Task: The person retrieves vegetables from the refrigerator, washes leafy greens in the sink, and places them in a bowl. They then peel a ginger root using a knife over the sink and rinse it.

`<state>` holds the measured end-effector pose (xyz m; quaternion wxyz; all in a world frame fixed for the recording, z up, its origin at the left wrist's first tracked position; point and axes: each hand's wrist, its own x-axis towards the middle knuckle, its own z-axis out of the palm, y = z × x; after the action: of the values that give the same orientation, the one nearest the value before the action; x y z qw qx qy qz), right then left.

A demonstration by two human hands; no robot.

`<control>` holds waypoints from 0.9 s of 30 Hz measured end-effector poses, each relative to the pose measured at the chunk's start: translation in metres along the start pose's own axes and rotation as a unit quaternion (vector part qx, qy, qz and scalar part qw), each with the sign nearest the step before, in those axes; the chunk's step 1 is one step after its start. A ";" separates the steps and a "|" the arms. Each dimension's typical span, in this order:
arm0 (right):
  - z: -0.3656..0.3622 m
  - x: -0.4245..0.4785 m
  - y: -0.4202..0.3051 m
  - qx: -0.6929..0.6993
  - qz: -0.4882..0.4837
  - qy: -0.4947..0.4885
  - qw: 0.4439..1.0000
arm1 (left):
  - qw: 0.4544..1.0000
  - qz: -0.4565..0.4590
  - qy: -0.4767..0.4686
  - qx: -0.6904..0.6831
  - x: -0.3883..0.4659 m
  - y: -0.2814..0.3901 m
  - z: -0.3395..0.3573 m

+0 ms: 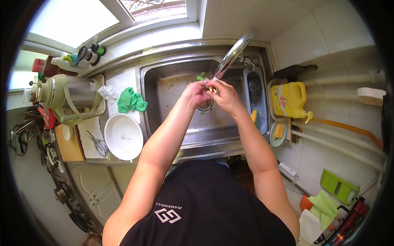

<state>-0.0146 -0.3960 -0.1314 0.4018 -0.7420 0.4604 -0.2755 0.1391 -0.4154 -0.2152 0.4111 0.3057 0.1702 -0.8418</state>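
Note:
Both my hands meet over a stainless steel sink basin, just under the tip of a chrome faucet [229, 58]. My left hand [198, 93] is closed around leafy greens [201, 77], whose leaves stick out beyond the fingers. My right hand [223, 94] pinches the pale, root-like ends [212, 89] of what looks like the same bunch. Below the hands lies the round drain [205, 107], partly hidden, with bits of green on it. The sink basin [172, 120] has small specks on its floor.
Left of the sink are a white enamel-like bowl [123, 136], a green cloth [131, 100], scissors [99, 144] and a large thermos flask [74, 92]. On the right sit a blue caddy [263, 123] with a scouring pad [254, 89] and a yellow detergent jug [287, 100].

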 end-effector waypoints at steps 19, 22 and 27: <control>-0.021 -0.018 0.012 -0.005 0.292 -0.067 0.954 | 0.943 0.158 0.121 0.267 -0.068 -0.042 -0.009; 0.031 -0.045 -0.012 -0.118 0.092 -0.093 0.984 | 0.933 0.175 0.134 0.283 -0.062 -0.049 -0.024; 0.050 -0.057 -0.024 -0.109 0.109 -0.038 0.987 | 0.948 0.124 0.121 0.266 -0.074 -0.033 -0.046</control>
<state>0.0113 -0.3209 -0.1391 0.3640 -0.7365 0.5502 -0.1497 0.1652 -0.3273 -0.1999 0.3924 0.5223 -0.0502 -0.7554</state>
